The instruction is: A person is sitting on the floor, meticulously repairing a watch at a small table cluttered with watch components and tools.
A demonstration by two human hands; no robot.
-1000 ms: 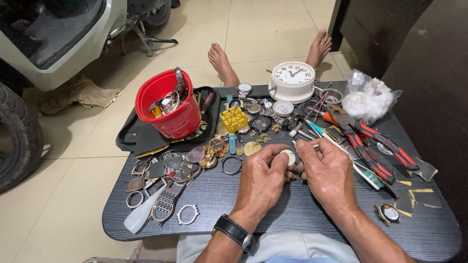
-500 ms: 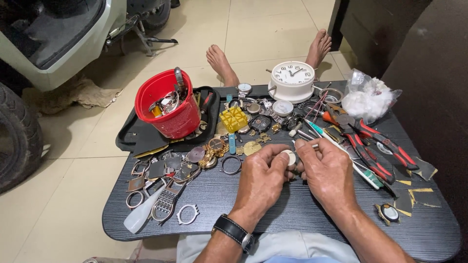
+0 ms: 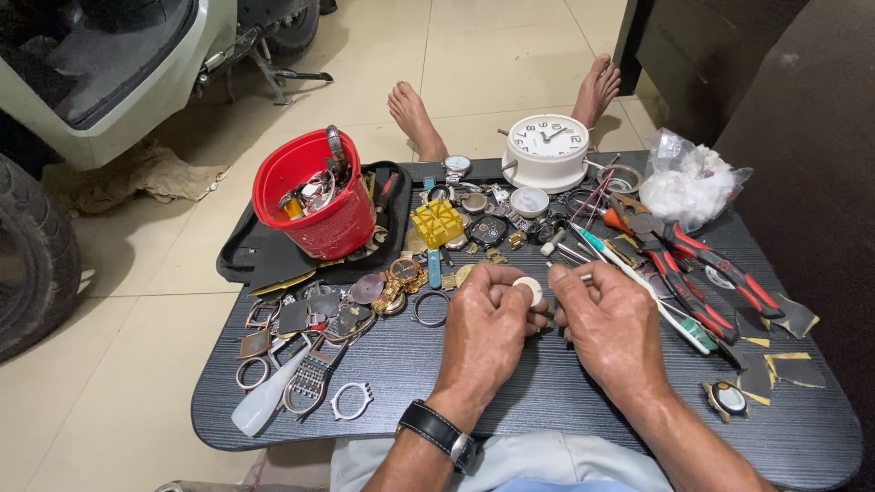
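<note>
- While the small round white watch part (image 3: 528, 290) is pinched in the left hand (image 3: 483, 333), frame centre, it is worked by the right hand (image 3: 612, 328), closed on a thin tool (image 3: 576, 271).
- Next: steady, fine pressure judged needed.

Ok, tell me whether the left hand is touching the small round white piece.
Touching: the head view shows the left hand pinching the small round white piece at its fingertips.

One red bucket (image 3: 314, 196), one white clock (image 3: 548, 150), one yellow block (image 3: 437, 221) — two red-handled pliers (image 3: 702, 273) (overlapping), two bare feet (image 3: 415, 117).
</note>
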